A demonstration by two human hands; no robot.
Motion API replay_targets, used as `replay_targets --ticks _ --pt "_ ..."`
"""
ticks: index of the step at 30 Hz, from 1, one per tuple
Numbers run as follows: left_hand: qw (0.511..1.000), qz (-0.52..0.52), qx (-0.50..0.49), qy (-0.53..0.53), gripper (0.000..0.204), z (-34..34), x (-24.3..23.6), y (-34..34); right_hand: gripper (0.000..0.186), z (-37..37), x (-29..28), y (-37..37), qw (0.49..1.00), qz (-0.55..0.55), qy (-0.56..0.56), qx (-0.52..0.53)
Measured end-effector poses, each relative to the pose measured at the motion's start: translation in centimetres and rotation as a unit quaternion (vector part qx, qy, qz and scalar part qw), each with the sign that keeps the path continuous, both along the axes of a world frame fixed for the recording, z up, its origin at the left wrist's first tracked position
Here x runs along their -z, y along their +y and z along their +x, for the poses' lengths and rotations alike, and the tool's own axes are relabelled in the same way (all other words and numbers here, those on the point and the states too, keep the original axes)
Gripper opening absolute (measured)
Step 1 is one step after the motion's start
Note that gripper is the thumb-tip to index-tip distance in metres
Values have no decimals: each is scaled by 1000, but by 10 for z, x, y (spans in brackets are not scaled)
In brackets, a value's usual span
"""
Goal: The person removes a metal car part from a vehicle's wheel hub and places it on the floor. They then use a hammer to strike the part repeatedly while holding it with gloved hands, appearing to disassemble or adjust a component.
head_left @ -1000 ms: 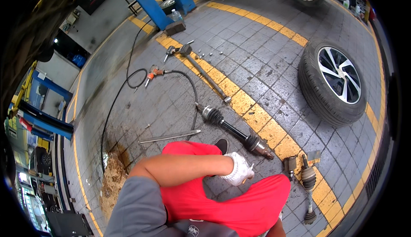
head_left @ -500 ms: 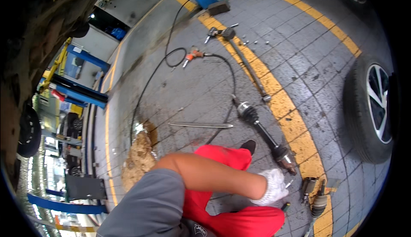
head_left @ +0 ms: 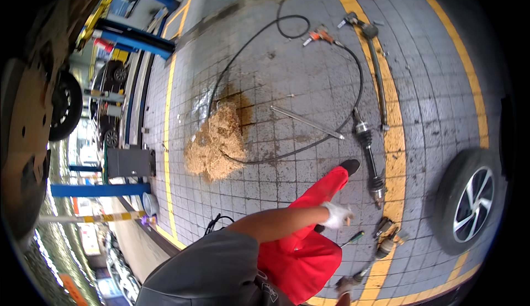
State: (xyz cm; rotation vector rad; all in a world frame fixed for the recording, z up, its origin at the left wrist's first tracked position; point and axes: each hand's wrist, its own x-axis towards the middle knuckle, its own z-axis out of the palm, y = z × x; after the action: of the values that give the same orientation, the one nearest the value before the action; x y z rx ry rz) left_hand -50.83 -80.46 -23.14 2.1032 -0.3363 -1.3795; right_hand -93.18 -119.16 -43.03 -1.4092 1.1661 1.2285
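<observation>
My left hand (head_left: 335,216), in a white glove, hangs over my red trouser leg with its fingers apart; I see nothing in it. At the lower edge my right hand (head_left: 344,287), partly cut off, closes round the near end of a drive shaft (head_left: 364,273). That shaft's rubber-booted joint (head_left: 385,247) rests near the yellow line. Between my hands lies a screwdriver (head_left: 357,237) with a green handle. A dark metal joint housing (head_left: 383,227) sits beside the boot. Farther off, another drive shaft (head_left: 371,159) with black boots lies on the tiles.
A wheel (head_left: 469,201) lies at the right. Ahead are a flat metal bar (head_left: 306,122), an orange air tool (head_left: 320,35) with its black hose (head_left: 361,79), and a long-handled tool (head_left: 378,74). Sawdust (head_left: 218,146) covers a wet patch. A raised car (head_left: 27,140) overhangs the left.
My view has shifted, so the floor things sit elsewhere in the picture. My left hand has drawn back from the shaft's end. My right hand and the shaft it holds have come into view.
</observation>
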Motion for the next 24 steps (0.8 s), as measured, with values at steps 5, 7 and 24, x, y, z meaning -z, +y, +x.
replay_targets --ticks 5,7,24 --pt "920 229 -297 -110 33 -19 -96 155 25 2 -20 -9 998 43 -33 35" --pt "848 338 -400 -84 41 -59 -117 210 27 25 -34 -12 991 45 -76 104" --pt "654 363 -663 13 52 -501 -302 237 29 127 -212 -13 981 46 -187 -23"
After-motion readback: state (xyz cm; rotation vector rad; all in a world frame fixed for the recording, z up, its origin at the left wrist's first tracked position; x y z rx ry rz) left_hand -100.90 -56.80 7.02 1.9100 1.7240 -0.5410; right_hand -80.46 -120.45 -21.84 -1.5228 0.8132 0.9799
